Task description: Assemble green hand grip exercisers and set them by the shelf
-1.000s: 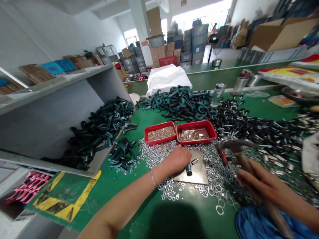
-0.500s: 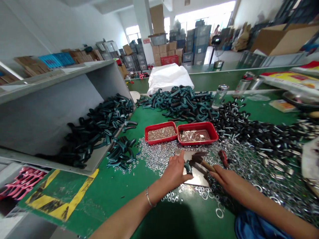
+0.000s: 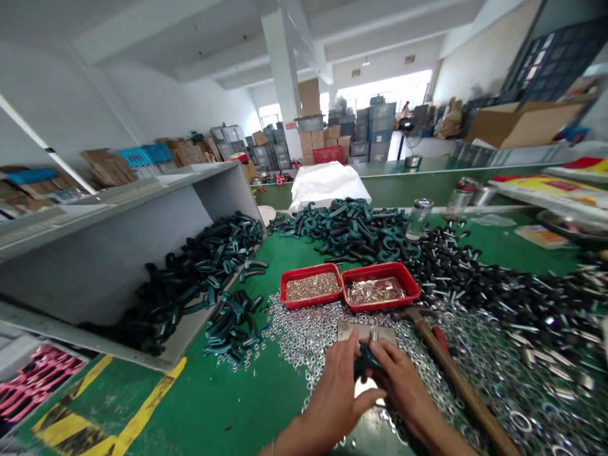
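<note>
1. Here we are over the metal plate (image 3: 345,331), and both hands are at one dark green part (image 3: 365,362), held above the plate.
2. The right hand (image 3: 403,380) has its fingers closed on the part. The left hand (image 3: 332,396) sits against the other side, thumb out apart from the fingers; whether it is really clamped, I can't tell.
3. A small silver piece (image 3: 373,335) shows at the top, right by the right fingertips. Seated or merely pinched there? Too small and covered to call.
4. The hammer (image 3: 449,367) lies to the right of the plate, no hand on it.
5. Progress, then: I'd judge this part mid-handling, with nothing showing it finished.
6. And plenty lies loose! There's a big heap of green parts (image 3: 351,228) behind the two red trays (image 3: 311,304), more inside the grey box (image 3: 142,234), silver rings (image 3: 299,329) everywhere, black knobs (image 3: 475,272) off right. Which are finished, if any, I can't say.
</note>
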`<state>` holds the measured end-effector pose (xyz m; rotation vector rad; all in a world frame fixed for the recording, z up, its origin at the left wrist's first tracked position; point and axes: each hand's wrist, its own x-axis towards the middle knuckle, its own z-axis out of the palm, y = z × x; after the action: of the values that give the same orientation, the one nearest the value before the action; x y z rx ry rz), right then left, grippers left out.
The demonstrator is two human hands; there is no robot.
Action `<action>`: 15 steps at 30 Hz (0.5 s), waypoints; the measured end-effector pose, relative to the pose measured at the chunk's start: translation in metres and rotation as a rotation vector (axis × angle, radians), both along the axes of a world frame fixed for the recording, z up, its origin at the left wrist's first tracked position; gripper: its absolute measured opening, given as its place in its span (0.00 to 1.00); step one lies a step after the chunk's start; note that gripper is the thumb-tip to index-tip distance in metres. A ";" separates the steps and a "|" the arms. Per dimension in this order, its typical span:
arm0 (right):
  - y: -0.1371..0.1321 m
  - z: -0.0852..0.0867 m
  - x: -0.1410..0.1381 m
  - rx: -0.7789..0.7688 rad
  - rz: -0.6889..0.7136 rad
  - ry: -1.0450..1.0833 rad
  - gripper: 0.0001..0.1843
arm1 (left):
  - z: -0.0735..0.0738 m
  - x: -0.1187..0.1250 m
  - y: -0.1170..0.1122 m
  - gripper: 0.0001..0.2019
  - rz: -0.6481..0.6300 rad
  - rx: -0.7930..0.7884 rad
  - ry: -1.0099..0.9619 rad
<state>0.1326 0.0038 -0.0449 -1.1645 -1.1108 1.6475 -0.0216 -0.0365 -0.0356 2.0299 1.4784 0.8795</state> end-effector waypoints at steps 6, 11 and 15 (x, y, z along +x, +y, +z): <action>0.008 -0.024 -0.004 -0.047 -0.238 0.138 0.23 | 0.039 -0.055 0.124 0.17 0.117 0.196 0.228; 0.004 -0.028 -0.009 -0.041 -0.311 0.089 0.23 | 0.050 -0.044 0.263 0.12 0.099 0.019 0.568; 0.008 -0.039 -0.012 -0.057 -0.256 0.115 0.25 | 0.027 -0.013 0.322 0.12 0.070 -0.097 0.706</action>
<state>0.1201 0.0116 -0.0842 -1.1795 -0.8111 1.5335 -0.0350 0.2853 -0.0083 2.3447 1.9014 0.0829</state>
